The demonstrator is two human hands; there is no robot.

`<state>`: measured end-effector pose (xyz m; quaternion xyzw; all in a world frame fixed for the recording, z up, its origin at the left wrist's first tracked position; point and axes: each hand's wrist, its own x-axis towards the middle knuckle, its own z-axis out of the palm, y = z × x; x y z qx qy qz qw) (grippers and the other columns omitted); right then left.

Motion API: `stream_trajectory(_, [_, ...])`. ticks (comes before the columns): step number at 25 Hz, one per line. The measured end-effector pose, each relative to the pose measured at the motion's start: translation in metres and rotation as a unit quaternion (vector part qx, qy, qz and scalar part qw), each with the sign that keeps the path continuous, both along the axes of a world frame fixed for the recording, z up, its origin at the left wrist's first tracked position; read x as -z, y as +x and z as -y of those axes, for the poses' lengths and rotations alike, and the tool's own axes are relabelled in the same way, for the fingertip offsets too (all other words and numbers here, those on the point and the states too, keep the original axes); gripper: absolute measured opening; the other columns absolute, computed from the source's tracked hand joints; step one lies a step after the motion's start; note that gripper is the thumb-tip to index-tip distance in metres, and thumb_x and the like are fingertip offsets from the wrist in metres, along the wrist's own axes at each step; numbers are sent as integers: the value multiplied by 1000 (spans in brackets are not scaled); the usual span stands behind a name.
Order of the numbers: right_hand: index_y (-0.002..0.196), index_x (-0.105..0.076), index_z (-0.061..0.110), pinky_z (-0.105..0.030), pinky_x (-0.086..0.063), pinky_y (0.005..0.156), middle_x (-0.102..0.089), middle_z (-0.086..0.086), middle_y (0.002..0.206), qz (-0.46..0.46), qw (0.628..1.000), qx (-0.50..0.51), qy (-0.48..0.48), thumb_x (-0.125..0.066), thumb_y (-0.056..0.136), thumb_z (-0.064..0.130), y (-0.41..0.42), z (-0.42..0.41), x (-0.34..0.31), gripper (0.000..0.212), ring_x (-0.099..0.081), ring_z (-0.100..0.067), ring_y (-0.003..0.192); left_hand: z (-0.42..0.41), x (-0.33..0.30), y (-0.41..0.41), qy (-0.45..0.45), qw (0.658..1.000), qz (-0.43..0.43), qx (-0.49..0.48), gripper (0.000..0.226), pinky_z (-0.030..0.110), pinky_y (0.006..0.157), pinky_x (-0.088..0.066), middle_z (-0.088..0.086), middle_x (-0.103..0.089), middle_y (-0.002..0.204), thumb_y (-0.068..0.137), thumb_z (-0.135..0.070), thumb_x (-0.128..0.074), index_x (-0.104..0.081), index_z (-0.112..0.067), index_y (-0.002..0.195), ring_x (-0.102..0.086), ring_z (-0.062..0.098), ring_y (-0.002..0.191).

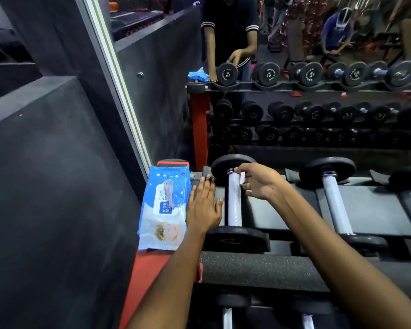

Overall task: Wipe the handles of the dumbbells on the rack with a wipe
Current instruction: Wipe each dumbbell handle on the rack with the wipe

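Beside the dumbbell, a "mee mee" wipes pack lies.

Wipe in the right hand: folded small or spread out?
Folded small: the right hand pinches the wipe as a little white wad against the handle.

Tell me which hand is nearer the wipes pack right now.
Left. The left hand lies flat, its edge overlapping the wipes pack. The right hand is across the dumbbell handle, pinching a wipe at its far end.
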<state>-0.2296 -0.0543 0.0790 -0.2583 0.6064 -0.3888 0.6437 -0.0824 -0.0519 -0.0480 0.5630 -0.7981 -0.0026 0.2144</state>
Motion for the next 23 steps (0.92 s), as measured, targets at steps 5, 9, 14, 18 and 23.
stream_trajectory(5, [85,-54,10,-23,-46,51,-50,-4,73,-41,995,77,-51,-59,89,9,11,-14,17,7,-52,-12,58,3,4,1,18,1000,5,7,69,42,115,-24,11,-44,148,89,-41,-21,-47,-3,140,-38,26,139])
stream_trajectory(9, [72,-47,4,-25,-54,48,-52,-9,68,-85,990,92,-66,-47,89,-12,-11,-51,21,23,-62,-19,53,2,-5,2,76,996,36,9,75,38,119,-3,8,-18,161,91,-46,-6,-22,-6,152,-11,21,149])
stream_trajectory(14, [100,-49,4,-31,-56,63,-55,-16,88,-33,986,149,-69,-36,90,-10,-35,-94,-16,21,-66,-27,72,6,-52,-5,249,961,-116,15,57,38,116,-15,16,-21,159,99,-20,-46,-27,-4,150,-18,28,146])
stream_trajectory(18, [121,-46,-3,-43,-49,87,-49,-29,122,87,967,213,-107,-27,87,-13,-57,-125,-46,40,-52,-43,117,-28,-101,-39,200,919,-332,-77,43,35,105,-35,19,-48,141,97,-16,-47,-46,-4,139,-45,33,129])
stream_trajectory(23, [82,-52,-1,-34,-58,55,-54,-14,83,58,950,266,-152,-51,89,-5,-98,-149,-57,8,-59,-24,74,-71,-113,-107,146,938,-313,23,43,33,110,-28,13,-41,148,97,-11,-45,-43,-3,139,-37,27,135])
